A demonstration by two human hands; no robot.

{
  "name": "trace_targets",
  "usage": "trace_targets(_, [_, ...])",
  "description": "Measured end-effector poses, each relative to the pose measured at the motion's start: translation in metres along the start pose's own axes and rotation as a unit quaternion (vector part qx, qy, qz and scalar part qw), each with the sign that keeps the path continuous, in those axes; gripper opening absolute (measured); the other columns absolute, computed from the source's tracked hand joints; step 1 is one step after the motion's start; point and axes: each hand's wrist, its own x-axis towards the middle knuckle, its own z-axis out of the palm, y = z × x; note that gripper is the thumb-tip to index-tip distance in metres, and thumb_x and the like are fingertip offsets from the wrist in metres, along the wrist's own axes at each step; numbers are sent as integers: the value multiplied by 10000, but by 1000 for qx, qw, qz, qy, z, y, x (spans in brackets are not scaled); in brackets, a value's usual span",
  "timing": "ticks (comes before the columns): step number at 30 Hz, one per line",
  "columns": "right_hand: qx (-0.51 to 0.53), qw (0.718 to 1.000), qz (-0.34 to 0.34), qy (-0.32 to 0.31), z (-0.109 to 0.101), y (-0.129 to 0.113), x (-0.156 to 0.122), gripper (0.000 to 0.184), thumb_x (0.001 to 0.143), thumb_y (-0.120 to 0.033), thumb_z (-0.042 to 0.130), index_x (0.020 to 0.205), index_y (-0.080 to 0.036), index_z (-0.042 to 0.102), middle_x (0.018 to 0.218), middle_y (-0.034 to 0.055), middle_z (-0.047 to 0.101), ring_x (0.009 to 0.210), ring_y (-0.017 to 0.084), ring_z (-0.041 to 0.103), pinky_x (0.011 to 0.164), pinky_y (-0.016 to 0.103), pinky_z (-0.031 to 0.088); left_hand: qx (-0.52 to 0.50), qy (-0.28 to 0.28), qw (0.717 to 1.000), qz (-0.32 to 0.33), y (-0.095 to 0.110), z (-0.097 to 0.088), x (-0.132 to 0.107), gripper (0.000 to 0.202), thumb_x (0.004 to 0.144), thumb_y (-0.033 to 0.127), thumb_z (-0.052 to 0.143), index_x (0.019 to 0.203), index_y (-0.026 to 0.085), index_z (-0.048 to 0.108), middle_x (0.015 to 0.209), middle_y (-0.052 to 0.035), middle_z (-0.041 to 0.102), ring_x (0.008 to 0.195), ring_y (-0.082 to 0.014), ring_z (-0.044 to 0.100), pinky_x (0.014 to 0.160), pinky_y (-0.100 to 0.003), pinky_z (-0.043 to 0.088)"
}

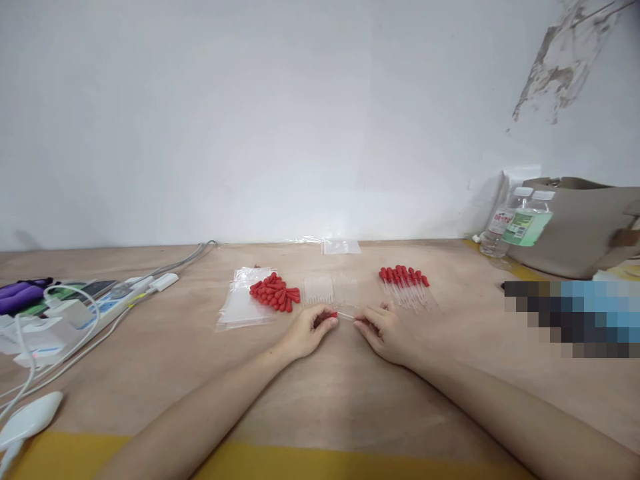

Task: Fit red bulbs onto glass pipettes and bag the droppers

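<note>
My left hand [310,330] is closed in a pinch on a small red rubber bulb [333,315]. My right hand [383,332] pinches the other end of a thin clear pipette tube [346,317] that runs between the two hands. Behind them on the wooden table [320,393] lie a pile of loose red bulbs [275,293], a row of clear tubes [330,291] and a group of finished droppers with red tops [405,283].
Clear zip bags [240,305] lie left of the bulbs, another bag [340,247] by the wall. A power strip with cables and chargers [95,307] fills the left side. Two water bottles [520,223] and a beige bag [585,223] stand at the right.
</note>
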Motion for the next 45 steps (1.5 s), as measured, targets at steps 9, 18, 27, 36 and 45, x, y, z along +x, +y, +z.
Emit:
trace_targets(9, [-13, 998, -28, -56, -11, 4, 2, 228, 860, -268, 389, 835, -223, 612, 707, -9, 634, 580, 103, 479, 729, 296, 258, 17, -23, 998, 61, 2, -4, -4, 171, 819, 261, 471, 803, 152, 602, 757, -17, 598, 701, -120, 531, 645, -217, 398])
trace_targets(18, [-70, 993, -50, -80, -8, 10, 2, 220, 852, -257, 399, 837, -242, 617, 734, -19, 632, 607, 100, 491, 715, 303, 210, 88, -72, 989, 90, 2, -2, -6, 192, 826, 295, 465, 820, 158, 600, 763, -27, 601, 722, -131, 531, 662, -228, 395])
trace_targets(27, [-99, 987, 11, -129, -20, -18, 7, 298, 857, -276, 354, 684, -186, 579, 662, 9, 626, 594, 120, 475, 645, 283, 231, 136, -67, 983, 105, 2, -1, -8, 190, 821, 297, 458, 815, 142, 567, 716, -24, 553, 665, -124, 491, 602, -220, 376])
trace_targets(36, [-17, 982, 43, -182, -6, -17, 13, 394, 894, -290, 252, 686, -197, 573, 630, -26, 613, 551, 95, 475, 732, 289, 255, 121, -41, 984, 126, 3, 0, -9, 195, 826, 289, 449, 819, 146, 580, 713, -30, 564, 666, -126, 505, 606, -226, 384])
trace_targets(45, [-25, 984, 64, -167, -20, -20, 10, 383, 889, -338, 277, 735, -210, 603, 679, -9, 634, 601, 110, 502, 728, 285, 278, 69, -6, 996, 47, 3, 0, -10, 180, 783, 315, 527, 770, 157, 612, 691, -10, 612, 603, -106, 525, 553, -207, 390])
